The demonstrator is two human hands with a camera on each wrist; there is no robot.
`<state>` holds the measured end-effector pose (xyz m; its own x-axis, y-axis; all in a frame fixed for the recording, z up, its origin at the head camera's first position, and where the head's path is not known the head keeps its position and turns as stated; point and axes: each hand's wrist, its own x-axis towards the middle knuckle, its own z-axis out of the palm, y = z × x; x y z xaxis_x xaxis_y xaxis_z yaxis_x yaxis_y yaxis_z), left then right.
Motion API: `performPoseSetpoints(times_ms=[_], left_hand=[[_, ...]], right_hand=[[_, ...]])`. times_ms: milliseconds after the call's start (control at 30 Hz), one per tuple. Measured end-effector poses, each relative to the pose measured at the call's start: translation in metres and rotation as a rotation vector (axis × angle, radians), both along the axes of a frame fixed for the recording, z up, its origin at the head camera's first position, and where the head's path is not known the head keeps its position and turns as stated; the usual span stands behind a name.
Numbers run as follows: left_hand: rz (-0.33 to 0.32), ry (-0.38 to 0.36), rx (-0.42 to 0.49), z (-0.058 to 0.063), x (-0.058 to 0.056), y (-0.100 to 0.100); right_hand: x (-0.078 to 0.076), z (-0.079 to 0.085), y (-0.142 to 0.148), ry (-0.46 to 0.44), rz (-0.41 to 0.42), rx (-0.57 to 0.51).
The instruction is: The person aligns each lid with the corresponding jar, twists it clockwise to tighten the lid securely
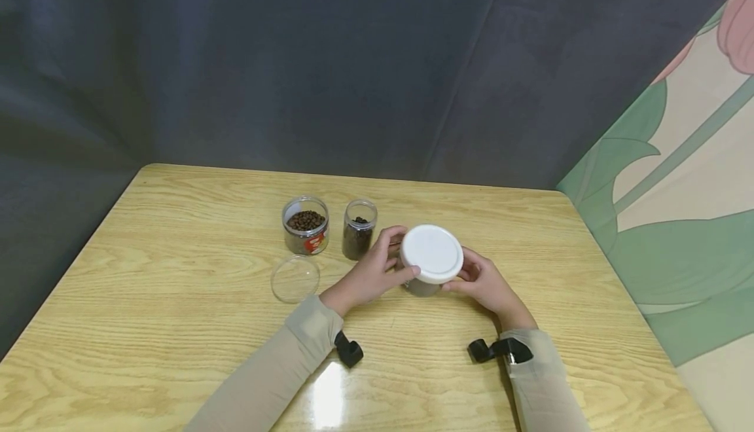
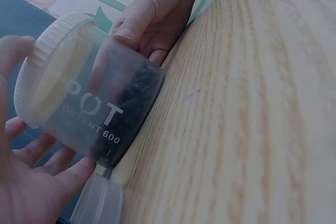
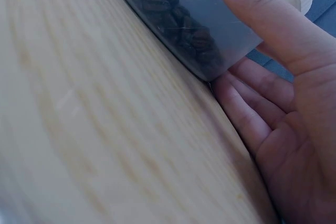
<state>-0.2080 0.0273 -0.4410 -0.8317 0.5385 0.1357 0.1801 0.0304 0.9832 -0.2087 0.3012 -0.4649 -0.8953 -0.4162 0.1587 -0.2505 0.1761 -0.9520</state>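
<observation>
A translucent plastic jar (image 2: 102, 100) lettered "POT CONTENT 600" stands on the table with dark coffee beans (image 3: 173, 19) in its lower part. Its white lid (image 1: 432, 252) sits on top. My left hand (image 1: 377, 271) holds the jar from the left, thumb at the lid's edge and fingertips against the side. From the right, my right hand (image 1: 485, 281) grips the jar body, its thumb along the wall and the other fingers bent behind it.
To the left stand a wide open jar of brown beans (image 1: 306, 220) with a red label and a narrow open jar of dark beans (image 1: 357, 242). A clear round lid (image 1: 295, 279) lies in front of them on the wooden table (image 1: 177, 327). A dark curtain (image 1: 330, 78) hangs behind.
</observation>
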Motion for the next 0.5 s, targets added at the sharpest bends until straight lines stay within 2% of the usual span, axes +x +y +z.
performPoseSetpoints(times_ms=[500], left_hand=[[-0.006,0.052,-0.044,0.0007,0.0009,-0.001]], right_hand=[[-0.0005,0.0001,0.0002,0.005,0.009,0.004]])
